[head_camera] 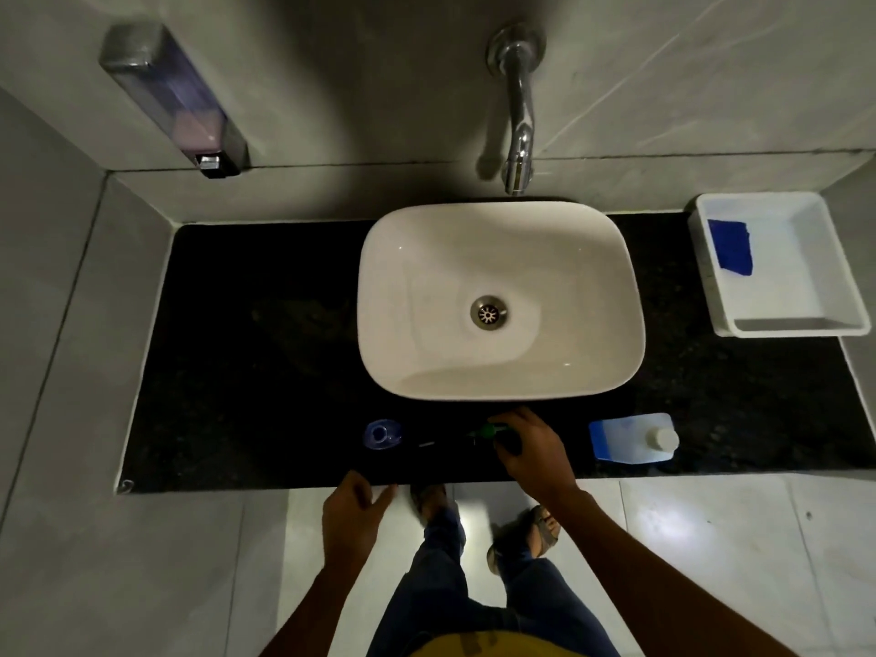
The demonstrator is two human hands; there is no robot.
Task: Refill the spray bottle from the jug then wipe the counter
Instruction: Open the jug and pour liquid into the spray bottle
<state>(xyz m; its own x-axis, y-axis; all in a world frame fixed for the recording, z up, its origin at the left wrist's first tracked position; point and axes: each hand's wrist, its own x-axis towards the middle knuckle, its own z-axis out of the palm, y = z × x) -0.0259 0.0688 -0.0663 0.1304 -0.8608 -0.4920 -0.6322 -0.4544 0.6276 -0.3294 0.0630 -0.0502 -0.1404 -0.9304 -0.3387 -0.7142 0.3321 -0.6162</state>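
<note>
The job looks barely begun. On the black speckled stone surface, in front of the white oval ceramic basin, the right hand has its fingers curled round something dark with a green tip. I take it for the spray head, apparently off the bottle, though the light is too poor to be sure.

Just to the left stands a small clear bluish bottle, seen from above with its mouth seemingly open, so the top appears to be unscrewed already. The left hand hangs at the near edge of the surface, fingers loosely spread and holding nothing.

The translucent plastic jug with a blue label and white cap lies to the right of the hand, apart from it, cap on. So no pouring looks to have happened.

The folded blue cloth sits untouched in the white plastic tray at the far right. Filling, recapping and wiping all remain.
</note>
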